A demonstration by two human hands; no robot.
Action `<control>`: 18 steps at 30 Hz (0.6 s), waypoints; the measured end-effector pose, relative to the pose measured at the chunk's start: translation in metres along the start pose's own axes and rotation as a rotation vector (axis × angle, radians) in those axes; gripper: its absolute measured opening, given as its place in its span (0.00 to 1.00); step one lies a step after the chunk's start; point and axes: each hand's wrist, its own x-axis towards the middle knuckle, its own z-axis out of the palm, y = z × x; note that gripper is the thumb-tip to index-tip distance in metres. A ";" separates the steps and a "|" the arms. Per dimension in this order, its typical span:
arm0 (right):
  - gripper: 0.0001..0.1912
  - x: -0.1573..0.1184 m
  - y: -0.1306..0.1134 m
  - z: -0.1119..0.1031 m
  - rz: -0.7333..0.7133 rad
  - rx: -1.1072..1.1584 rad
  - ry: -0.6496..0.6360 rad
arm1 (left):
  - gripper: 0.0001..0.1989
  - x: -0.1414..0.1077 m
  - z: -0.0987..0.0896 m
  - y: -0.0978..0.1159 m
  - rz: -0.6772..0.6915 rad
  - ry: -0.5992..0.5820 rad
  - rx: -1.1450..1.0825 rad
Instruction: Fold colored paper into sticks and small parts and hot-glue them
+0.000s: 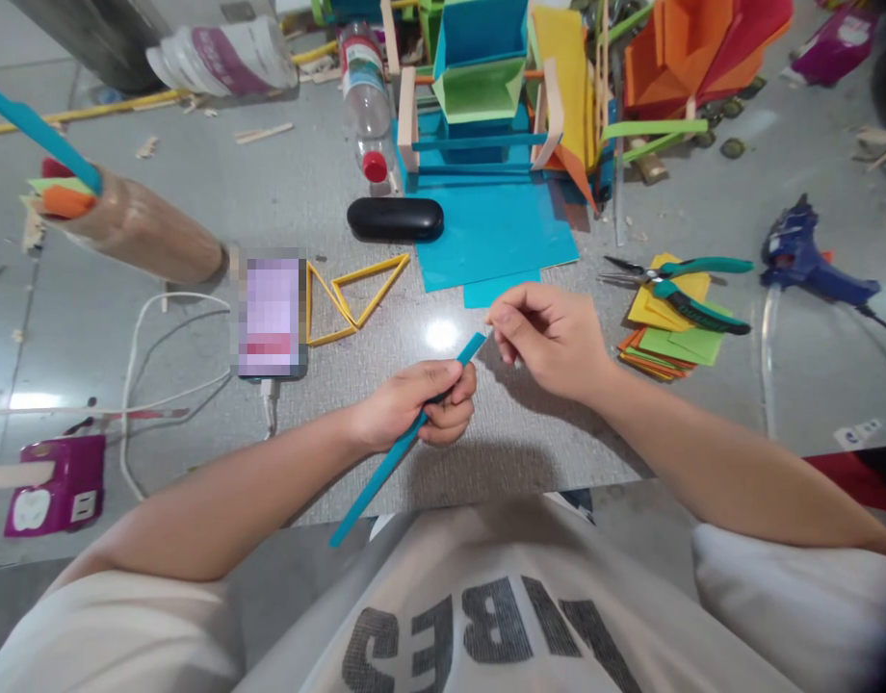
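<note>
A long, narrow blue strip (389, 467), which looks like folded paper, runs diagonally through my left hand (432, 399). The thumb presses it against the curled fingers, and its lower end reaches toward my shirt. Close to the strip's upper tip, my right hand (548, 337) has thumb and forefinger pinched together, slightly apart from the strip. Whatever is in that pinch, if anything, is too small to make out. Beyond my hands lie blue sheets (501, 236) and two yellow triangular frames (356, 298).
Pliers (664, 279) rest on coloured paper pieces right of my right hand, with a blue glue gun (811, 255) farther out. A phone (272, 318) and its cable lie left. Behind stand a bottle (367, 101), a black case (395, 219) and a paper-and-wood model (479, 91).
</note>
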 end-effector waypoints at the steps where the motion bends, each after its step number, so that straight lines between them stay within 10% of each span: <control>1: 0.24 0.001 0.000 0.000 0.006 0.016 0.006 | 0.23 0.000 0.000 0.000 -0.001 -0.002 -0.002; 18: 0.27 0.010 0.003 -0.002 0.107 0.168 0.073 | 0.24 0.000 -0.003 -0.002 -0.026 -0.050 -0.088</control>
